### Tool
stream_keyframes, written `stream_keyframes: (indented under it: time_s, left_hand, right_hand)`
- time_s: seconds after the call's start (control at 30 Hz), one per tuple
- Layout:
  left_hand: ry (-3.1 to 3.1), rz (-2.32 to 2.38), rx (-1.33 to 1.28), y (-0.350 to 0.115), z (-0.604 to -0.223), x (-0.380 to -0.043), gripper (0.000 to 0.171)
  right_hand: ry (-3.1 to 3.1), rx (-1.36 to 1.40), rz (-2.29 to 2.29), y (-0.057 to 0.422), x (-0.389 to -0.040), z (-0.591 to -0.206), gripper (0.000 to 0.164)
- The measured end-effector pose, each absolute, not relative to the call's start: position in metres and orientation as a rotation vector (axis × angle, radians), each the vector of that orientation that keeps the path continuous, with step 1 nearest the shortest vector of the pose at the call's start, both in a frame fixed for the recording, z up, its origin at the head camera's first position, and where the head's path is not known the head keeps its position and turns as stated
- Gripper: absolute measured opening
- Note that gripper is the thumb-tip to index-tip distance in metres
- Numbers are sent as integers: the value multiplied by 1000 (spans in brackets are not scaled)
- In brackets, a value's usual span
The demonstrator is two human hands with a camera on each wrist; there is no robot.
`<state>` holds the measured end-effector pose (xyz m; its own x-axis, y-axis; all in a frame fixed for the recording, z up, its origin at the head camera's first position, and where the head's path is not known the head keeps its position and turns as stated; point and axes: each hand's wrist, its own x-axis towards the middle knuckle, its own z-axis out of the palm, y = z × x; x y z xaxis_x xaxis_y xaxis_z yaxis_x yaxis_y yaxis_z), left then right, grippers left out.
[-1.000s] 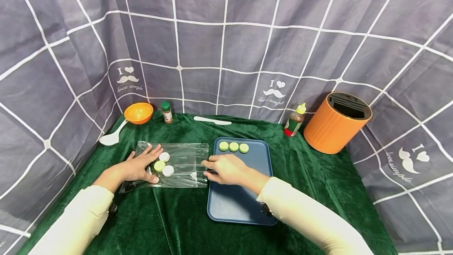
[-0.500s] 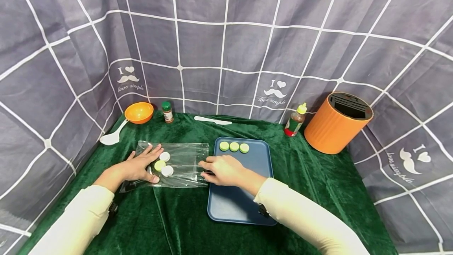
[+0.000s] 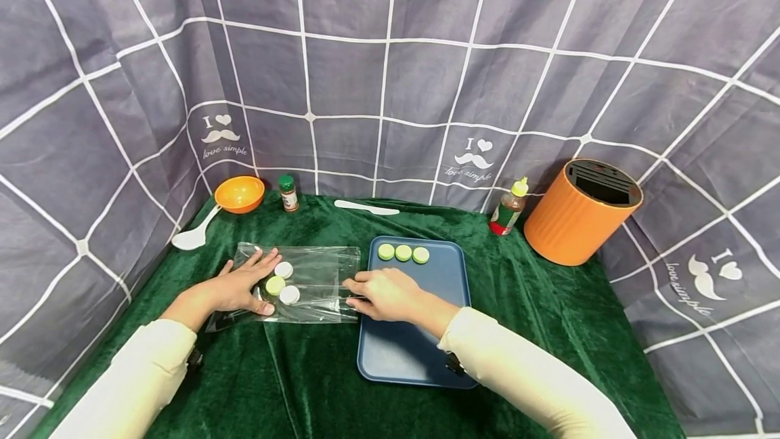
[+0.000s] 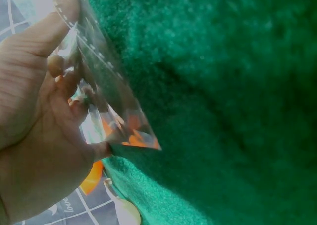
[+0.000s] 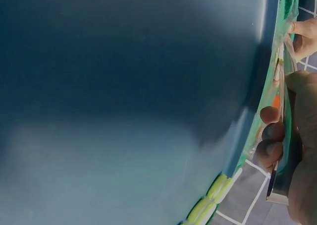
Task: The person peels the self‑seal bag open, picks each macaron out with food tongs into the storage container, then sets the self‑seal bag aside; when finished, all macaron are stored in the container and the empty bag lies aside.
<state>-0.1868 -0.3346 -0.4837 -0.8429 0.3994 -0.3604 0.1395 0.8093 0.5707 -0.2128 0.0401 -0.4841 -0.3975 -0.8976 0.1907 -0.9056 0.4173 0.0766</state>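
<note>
A clear plastic bag [image 3: 323, 263] lies flat beside the blue tray [image 3: 408, 351]. Two white discs [image 3: 289, 295] and one pale green disc [image 3: 275, 285] show inside it. My left hand [image 3: 240, 288] rests on the bag's left end, fingers spread. At the bag's right end, my right hand [image 3: 390, 292] holds a slim metal tool that looks like tongs [image 5: 280, 185] between thumb and fingers. Thin shafts run from that hand towards the discs; their tips are hard to make out. Three pale green round slices [image 3: 403, 253] sit in a row at the tray's far edge.
Along the back stand an orange bowl [image 3: 240, 195], a green-capped spice jar [image 3: 289, 194], a yellow-capped sauce bottle [image 3: 508, 208] and an orange knife block [image 3: 575, 222]. A white spoon [image 3: 190, 239] and white knife [image 3: 367, 208] lie on the green cloth [image 3: 317, 371].
My right hand has shifted slightly left over the bag's right end, then stayed there. The left hand keeps its place on the bag.
</note>
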Motion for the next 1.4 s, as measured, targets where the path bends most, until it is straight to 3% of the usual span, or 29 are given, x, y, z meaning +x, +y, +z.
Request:
stream_keyframes:
  time_s: [0.43, 1.4]
  left_hand:
    - [2525, 722, 405, -336, -485, -188, 124]
    - [2525, 761, 417, -334, -482, -184, 123]
  right_hand:
    - [-2434, 1545, 134, 69, -219, -478, 29]
    - [-2570, 1277, 318, 194, -224, -484, 35]
